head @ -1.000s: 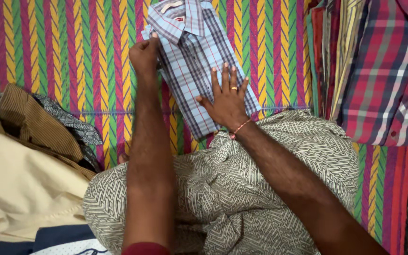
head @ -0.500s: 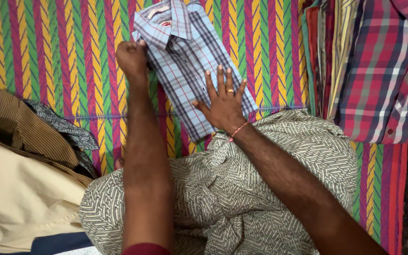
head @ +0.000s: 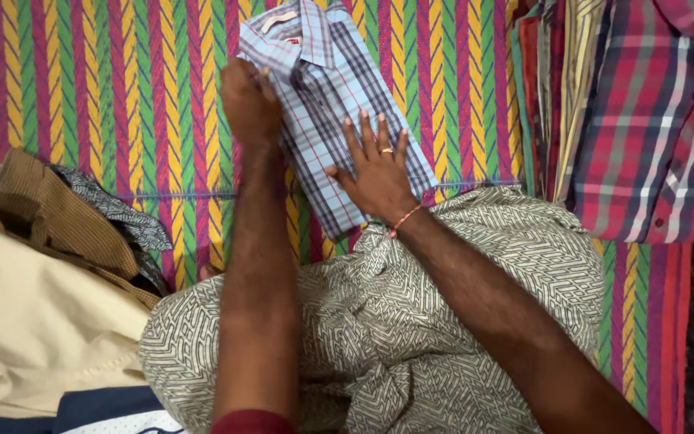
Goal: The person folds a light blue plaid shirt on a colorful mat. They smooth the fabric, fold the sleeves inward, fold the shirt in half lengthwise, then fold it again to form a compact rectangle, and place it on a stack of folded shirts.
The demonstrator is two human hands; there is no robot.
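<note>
Folded blue plaid shirt point(head: 339, 104) lies at upper centre on the striped mat point(head: 106, 88). Right hand point(head: 379, 173) presses it flat, fingers spread; left hand point(head: 249, 100) pinches its edge, seemingly tidying the fold.

Striped woven mat point(head: 106, 88), folded blue plaid shirt point(head: 339, 88), stacked plaid shirts point(head: 644, 120), crumpled clothes pile point(head: 50, 217)

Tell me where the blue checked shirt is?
The folded blue checked shirt lies top centre on the striped mat, under the left hand and right hand.
</note>
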